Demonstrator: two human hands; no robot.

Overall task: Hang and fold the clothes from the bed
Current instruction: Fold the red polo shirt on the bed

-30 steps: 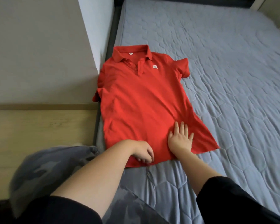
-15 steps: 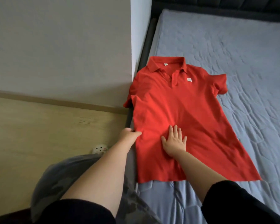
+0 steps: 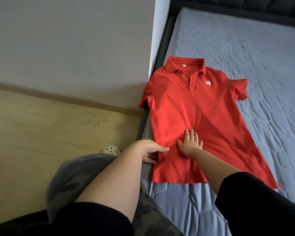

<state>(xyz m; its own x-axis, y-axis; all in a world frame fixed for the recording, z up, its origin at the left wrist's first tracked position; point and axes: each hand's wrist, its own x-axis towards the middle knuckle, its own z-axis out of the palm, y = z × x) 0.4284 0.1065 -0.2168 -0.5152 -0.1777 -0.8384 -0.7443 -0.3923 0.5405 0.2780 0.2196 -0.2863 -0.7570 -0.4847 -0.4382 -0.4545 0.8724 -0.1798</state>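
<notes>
A red polo shirt (image 3: 194, 113) lies face up and spread flat on the blue-grey quilted bed (image 3: 262, 65), collar toward the headboard, along the bed's left edge. My right hand (image 3: 190, 143) rests flat on the lower middle of the shirt, fingers spread and pointing toward the collar. My left hand (image 3: 149, 149) pinches the shirt's left side edge at the mattress edge, thumb on top of the fabric and fingers tucked under it.
A grey wall panel (image 3: 75, 48) and white wall corner stand just left of the bed. Pale wooden floor (image 3: 41, 133) lies beside the bed, with a small white perforated object (image 3: 111, 150) on it. My camouflage-patterned trouser leg (image 3: 71, 181) fills the lower left.
My left hand moved from the shirt's bottom hem up to its left side edge and took hold there. My right hand slid up to the shirt's middle. The view swung left.
</notes>
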